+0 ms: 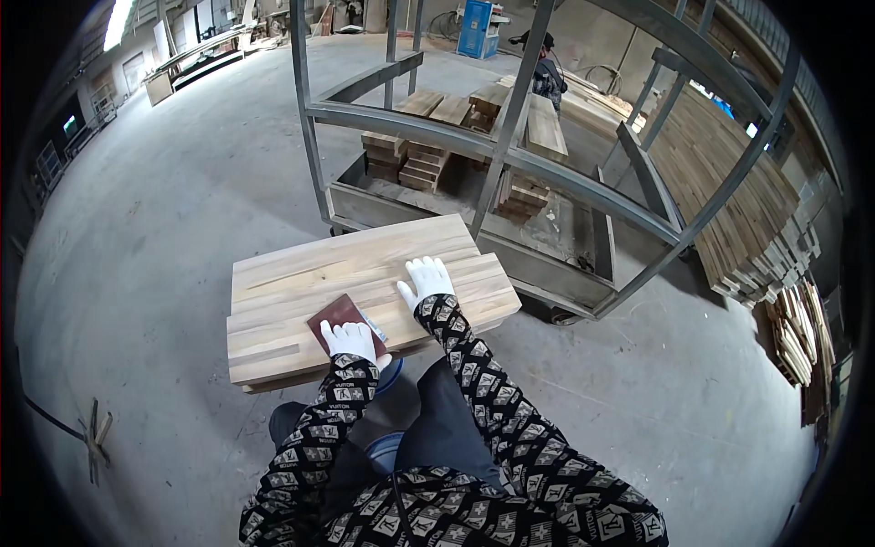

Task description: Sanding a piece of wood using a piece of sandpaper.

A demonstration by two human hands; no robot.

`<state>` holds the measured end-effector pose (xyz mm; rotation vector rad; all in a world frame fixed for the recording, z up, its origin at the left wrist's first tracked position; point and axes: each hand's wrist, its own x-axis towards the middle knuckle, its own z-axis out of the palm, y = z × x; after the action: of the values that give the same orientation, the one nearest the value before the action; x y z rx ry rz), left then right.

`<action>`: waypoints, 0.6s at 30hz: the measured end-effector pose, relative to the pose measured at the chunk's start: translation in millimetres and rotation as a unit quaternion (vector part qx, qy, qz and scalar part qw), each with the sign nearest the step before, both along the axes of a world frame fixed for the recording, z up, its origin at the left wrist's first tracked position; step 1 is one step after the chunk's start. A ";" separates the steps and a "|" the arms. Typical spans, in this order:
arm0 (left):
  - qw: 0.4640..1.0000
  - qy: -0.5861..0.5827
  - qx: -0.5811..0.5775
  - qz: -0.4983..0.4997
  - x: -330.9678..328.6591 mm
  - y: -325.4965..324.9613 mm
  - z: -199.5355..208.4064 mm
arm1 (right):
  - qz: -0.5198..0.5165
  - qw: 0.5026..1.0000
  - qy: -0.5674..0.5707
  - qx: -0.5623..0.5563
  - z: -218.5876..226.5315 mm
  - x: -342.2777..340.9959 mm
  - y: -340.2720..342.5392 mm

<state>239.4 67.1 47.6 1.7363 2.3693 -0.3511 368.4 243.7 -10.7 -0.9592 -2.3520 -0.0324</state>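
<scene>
My left hand [351, 341], in a white glove, presses a reddish-brown sheet of sandpaper [334, 314] onto pale wooden boards, with its fingers bent over the sheet. A paler strip shows along the sheet's right edge. My right hand [428, 278], also gloved in white, rests on the wood with its fingers spread and nothing held. Two laminated boards lie side by side: the far board [355, 257] and the near board [273, 349], which reaches a little further right. What supports them is mostly hidden, though blue round parts [390, 374] show beneath.
A grey metal rack on wheels [401, 128] stands just beyond the boards, holding stacked wooden pieces [424, 164]. To the right lean large wooden panels [738, 201] and a bundle of strips [799, 333]. A person [549, 77] is behind the rack, near a blue cabinet [477, 29].
</scene>
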 end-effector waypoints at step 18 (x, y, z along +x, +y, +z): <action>0.946 -0.073 0.282 -0.142 22.5 18.2 -40.7 | -0.011 0.997 0.046 0.055 -10.2 5.2 15.0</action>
<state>261.9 85.4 6.9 2.2548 2.2456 0.4606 373.6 258.8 -20.9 -0.9126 -2.2310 -0.1224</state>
